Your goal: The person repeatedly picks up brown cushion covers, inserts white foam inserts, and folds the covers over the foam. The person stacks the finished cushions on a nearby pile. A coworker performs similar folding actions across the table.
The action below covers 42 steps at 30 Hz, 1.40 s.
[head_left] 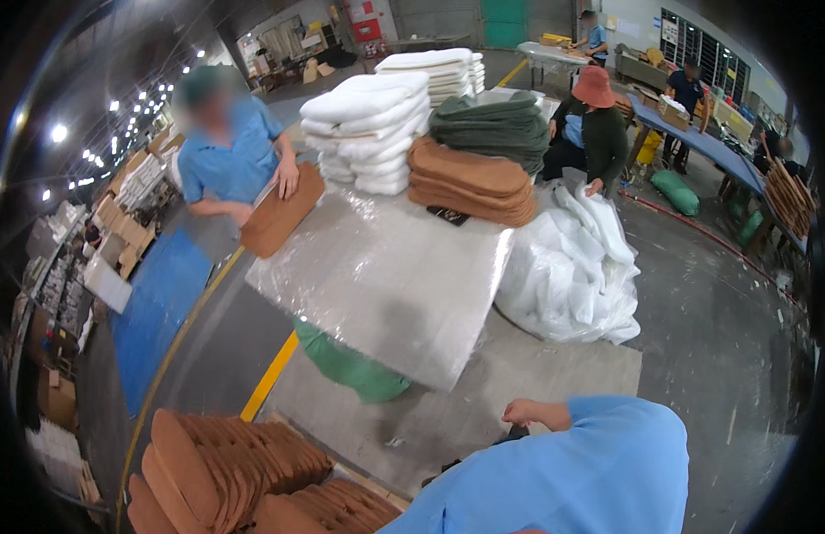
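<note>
My right hand (523, 412) hangs in front of my bent, blue-sleeved arm (581, 467). Its fingers are curled in, and nothing shows in them. My left hand is out of sight. Ahead stands a table (386, 285) covered in clear plastic. On it lie a stack of brown padded pieces (470, 182), a stack of dark green ones (492, 125) and piles of folded white padding (368, 125). Down at the lower left, near me, brown oblong pieces (225, 472) are packed upright in rows.
A co-worker in blue (230, 151) holds a brown piece (283, 209) at the table's left. Another, in a red hat (594, 86), touches a big plastic bag of white padding (568, 267). A green sack (350, 360) is under the table. Blue sheeting (158, 311) covers floor at left.
</note>
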Each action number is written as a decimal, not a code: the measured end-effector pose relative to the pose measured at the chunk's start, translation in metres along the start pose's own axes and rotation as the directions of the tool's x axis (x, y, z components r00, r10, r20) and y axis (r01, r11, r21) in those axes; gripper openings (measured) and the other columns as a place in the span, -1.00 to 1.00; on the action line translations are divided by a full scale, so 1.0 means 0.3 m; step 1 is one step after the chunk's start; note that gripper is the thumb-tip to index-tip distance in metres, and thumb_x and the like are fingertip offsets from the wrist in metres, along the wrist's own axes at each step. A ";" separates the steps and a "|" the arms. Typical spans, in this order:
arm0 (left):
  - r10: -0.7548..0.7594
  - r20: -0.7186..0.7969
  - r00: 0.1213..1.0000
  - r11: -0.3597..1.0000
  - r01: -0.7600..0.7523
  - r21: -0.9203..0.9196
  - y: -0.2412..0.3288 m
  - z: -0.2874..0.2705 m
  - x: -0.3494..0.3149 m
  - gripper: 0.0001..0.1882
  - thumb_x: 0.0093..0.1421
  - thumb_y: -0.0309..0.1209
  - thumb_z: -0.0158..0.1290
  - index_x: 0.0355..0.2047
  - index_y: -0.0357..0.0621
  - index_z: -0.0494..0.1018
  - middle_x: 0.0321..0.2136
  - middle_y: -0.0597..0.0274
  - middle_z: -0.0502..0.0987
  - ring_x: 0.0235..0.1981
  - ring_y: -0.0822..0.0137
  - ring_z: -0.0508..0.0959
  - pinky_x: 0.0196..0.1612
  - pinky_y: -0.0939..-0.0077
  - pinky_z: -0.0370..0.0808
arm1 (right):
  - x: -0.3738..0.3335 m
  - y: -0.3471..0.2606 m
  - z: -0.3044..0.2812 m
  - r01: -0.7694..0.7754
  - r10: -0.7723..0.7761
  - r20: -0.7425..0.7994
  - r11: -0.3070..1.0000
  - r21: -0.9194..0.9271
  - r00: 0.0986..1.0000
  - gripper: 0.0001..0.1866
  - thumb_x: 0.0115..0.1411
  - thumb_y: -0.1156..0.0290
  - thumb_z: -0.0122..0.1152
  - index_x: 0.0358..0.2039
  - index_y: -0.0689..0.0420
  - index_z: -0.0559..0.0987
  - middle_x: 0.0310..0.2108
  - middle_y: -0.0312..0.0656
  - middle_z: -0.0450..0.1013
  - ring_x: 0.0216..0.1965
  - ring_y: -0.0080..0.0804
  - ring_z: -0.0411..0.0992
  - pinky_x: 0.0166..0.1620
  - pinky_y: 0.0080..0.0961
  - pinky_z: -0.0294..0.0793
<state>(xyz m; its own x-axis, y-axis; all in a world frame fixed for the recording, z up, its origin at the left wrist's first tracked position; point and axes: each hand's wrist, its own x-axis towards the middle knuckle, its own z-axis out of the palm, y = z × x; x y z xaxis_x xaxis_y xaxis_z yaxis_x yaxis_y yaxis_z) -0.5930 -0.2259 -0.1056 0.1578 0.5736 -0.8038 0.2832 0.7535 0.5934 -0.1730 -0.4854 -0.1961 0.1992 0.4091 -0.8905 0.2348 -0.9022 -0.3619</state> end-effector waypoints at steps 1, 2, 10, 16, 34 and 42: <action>0.002 0.013 1.000 1.000 -0.003 0.028 -0.003 0.065 -0.007 -0.47 0.40 -0.03 0.07 0.09 -0.27 0.50 -0.04 0.07 0.62 -0.09 0.16 0.63 -0.06 0.20 0.62 | -0.018 0.045 -0.053 0.043 -0.041 -0.054 0.998 0.054 0.998 -0.58 0.29 0.03 0.18 -0.07 0.10 0.66 -0.49 -0.24 0.54 -0.51 -0.36 0.53 -0.51 -0.31 0.49; 0.000 0.030 1.000 0.998 -0.002 0.058 -0.003 0.126 -0.014 -0.48 0.40 -0.03 0.07 0.08 -0.27 0.50 -0.04 0.07 0.62 -0.10 0.16 0.63 -0.07 0.21 0.62 | -0.038 0.094 -0.105 0.090 -0.078 -0.109 0.990 0.106 0.991 -0.58 0.29 0.04 0.17 -0.06 0.10 0.65 -0.44 -0.24 0.56 -0.48 -0.36 0.54 -0.49 -0.32 0.50; -0.013 0.189 0.982 0.951 -0.046 0.306 0.006 0.638 -0.062 -0.50 0.40 -0.04 0.07 0.04 -0.27 0.53 -0.12 0.07 0.65 -0.17 0.18 0.65 -0.12 0.26 0.62 | -0.156 0.663 -0.472 0.099 0.170 -0.407 0.821 0.562 0.898 -0.61 0.30 0.13 0.18 0.00 0.12 0.60 -0.27 -0.20 0.60 -0.39 -0.37 0.57 -0.45 -0.35 0.52; -0.043 0.310 0.950 0.890 -0.104 0.443 0.088 0.882 -0.033 -0.52 0.40 -0.05 0.06 0.00 -0.28 0.55 -0.18 0.07 0.67 -0.22 0.20 0.67 -0.17 0.29 0.62 | -0.288 1.031 -0.495 -0.074 0.449 -0.324 0.671 0.738 0.833 -0.66 0.33 0.26 0.19 -0.02 0.23 0.58 -0.35 -0.02 0.59 -0.54 -0.28 0.55 -0.55 -0.29 0.49; 0.041 0.511 0.859 0.681 -0.398 0.615 0.802 1.844 0.297 -0.61 0.41 -0.12 0.07 -0.05 -0.22 0.57 -0.25 0.10 0.69 -0.35 0.35 0.68 -0.31 0.48 0.59 | -0.025 0.676 -0.987 0.151 0.356 -0.343 0.469 0.870 0.869 -0.64 0.35 0.12 0.22 -0.05 0.14 0.63 -0.27 -0.19 0.62 -0.34 -0.33 0.58 -0.27 -0.33 0.57; -0.051 0.254 0.966 0.822 -0.103 0.560 0.768 1.930 0.335 -0.60 0.43 -0.14 0.06 -0.02 -0.27 0.55 -0.19 0.02 0.70 -0.28 0.23 0.70 -0.21 0.34 0.65 | 0.093 0.342 -1.679 0.456 0.041 -0.530 0.456 0.764 0.847 -0.68 0.38 0.22 0.21 -0.01 0.18 0.60 -0.26 -0.21 0.59 -0.35 -0.46 0.56 -0.30 -0.53 0.53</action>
<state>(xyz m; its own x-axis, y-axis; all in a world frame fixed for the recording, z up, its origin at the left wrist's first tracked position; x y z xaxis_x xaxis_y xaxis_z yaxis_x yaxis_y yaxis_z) 0.0358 -0.1805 -0.0749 0.3777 0.4340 -0.8179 0.7463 0.3802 0.5464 0.3359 -0.4976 -0.1193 0.6825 0.3817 -0.6233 -0.5292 -0.3301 -0.7816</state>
